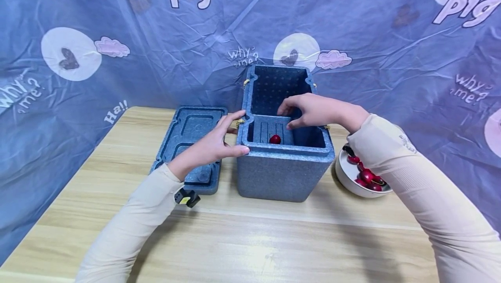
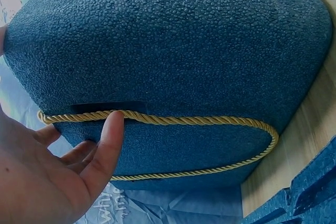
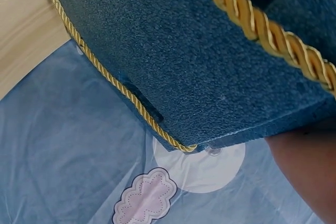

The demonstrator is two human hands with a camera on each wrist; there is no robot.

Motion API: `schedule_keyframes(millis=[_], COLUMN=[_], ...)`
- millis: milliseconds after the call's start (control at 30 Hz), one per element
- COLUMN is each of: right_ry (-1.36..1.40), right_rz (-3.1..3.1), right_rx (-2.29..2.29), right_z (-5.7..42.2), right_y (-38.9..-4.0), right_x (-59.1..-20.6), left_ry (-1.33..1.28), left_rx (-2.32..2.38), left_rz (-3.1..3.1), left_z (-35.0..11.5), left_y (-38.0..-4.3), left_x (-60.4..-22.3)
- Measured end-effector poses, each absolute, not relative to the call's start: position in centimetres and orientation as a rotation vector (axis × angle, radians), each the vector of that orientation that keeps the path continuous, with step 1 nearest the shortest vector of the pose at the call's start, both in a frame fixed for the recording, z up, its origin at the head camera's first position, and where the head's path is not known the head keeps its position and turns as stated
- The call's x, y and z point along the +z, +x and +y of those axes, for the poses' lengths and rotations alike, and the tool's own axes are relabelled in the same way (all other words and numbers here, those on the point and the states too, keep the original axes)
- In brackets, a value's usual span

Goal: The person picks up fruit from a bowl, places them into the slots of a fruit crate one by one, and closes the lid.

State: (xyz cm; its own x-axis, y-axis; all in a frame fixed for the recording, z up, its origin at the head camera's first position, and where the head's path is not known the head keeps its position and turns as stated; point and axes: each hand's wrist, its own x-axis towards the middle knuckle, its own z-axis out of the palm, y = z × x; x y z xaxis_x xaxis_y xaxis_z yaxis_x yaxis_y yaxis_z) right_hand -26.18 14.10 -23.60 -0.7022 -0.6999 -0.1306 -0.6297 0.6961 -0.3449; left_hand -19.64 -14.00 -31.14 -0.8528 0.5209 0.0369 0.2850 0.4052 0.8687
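L hand [image 1: 213, 144] loose on box [image 1: 282, 178], R hand [image 1: 313, 111] loose nr cherry [image 1: 275, 139]; cloth [image 1: 188, 57] reads "pig", "Ha!!"

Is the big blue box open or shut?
Open. The box has no lid on top: the lid lies beside it, and a red fruit shows inside.

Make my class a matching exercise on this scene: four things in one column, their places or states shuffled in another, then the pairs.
Column 1
1. lid
2. white bowl
3. left hand
4. lone cherry

Column 2
A. with thumb touching the foam box
B. flat on the table, left of the box
C. inside the box
D. holding several cherries

Pairs: 1-B; 2-D; 3-A; 4-C
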Motion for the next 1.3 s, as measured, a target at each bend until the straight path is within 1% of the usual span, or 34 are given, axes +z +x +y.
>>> schedule_keyframes(millis=[433,733,900,1067,1300], right_ry=[-1.134,-1.05,-1.09,-1.061,-0.904], right_rz=[2.732,2.852,2.965,3.056,3.046], right_rx=[-0.412,-0.498,-0.54,-0.535,-0.55], right_z=[15.2,18.1,20.0,22.5,25.7], right_y=[-25.9,-24.9,-24.0,-23.4,-22.5], right_x=[-22.6,-21.6,-21.1,-21.7,-24.2], left_ry=[0.708,0.728,0.718,0.732,0.722], left_rx=[1.423,1.417,1.417,1.423,1.408], left_rz=[2.42,2.426,2.427,2.42,2.431], left_z=[-13.9,-14.0,-13.9,-13.9,-14.0], left_y=[-19.6,-19.6,-19.6,-19.6,-19.4], left_x=[-30.9,-31.2,-31.1,-31.0,-30.9])
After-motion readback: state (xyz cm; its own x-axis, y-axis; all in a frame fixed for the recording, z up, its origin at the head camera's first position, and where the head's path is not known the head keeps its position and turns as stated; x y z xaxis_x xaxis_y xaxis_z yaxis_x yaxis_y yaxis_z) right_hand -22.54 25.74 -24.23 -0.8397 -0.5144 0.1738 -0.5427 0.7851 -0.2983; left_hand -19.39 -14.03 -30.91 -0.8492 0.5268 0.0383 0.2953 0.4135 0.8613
